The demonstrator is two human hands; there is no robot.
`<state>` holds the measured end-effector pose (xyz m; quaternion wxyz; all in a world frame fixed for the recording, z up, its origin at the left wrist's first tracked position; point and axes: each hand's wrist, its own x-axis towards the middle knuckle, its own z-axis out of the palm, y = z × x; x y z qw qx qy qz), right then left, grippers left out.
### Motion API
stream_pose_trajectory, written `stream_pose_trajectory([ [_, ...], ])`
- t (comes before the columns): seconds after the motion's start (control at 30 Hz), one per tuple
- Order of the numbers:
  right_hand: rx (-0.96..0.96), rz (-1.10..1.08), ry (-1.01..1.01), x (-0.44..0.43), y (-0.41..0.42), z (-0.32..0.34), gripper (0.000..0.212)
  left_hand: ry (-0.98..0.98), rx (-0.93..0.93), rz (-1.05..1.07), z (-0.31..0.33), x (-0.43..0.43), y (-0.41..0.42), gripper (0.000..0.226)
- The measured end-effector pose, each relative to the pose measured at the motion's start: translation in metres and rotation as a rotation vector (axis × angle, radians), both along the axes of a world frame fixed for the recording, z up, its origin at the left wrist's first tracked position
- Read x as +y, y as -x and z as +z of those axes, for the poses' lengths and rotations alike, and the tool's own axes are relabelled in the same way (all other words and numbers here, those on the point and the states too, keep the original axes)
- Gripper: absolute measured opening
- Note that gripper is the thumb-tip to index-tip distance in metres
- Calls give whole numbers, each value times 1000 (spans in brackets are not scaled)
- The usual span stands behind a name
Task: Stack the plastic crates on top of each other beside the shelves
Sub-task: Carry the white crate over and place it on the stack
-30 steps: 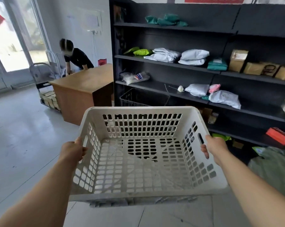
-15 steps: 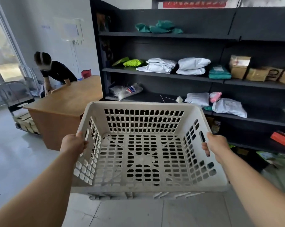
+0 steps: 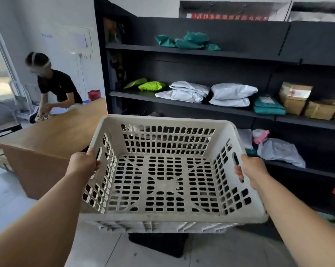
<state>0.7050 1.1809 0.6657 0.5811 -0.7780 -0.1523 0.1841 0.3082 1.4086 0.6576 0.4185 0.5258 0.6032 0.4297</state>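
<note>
White plastic, latticed and empty: the crate [image 3: 172, 215] looks light and stiff to me, though its smooth rim could slip, so the slotted handles in the two side walls are the places to take it. I have my left hand [image 3: 84, 162] gripping the left wall at its slot and my right hand [image 3: 251, 168] hooked through the right slot. The crate hangs in the air before the shelves [image 3: 201, 108], above what looks like a dark crate [image 3: 159, 243] on the floor. I count two crates, one desk [image 3: 53, 135] off left and one person [image 3: 55, 85] behind it.
</note>
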Motion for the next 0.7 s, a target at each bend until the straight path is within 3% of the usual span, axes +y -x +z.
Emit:
stream_pose_trajectory([
  [0.37,24,-11,34,113,-70,-3,35,-5,36,-9,0,122,-75,44],
  [0.7,41,-135,94,216,-103,-10,35,35,116,-140,1,270,-135,41],
])
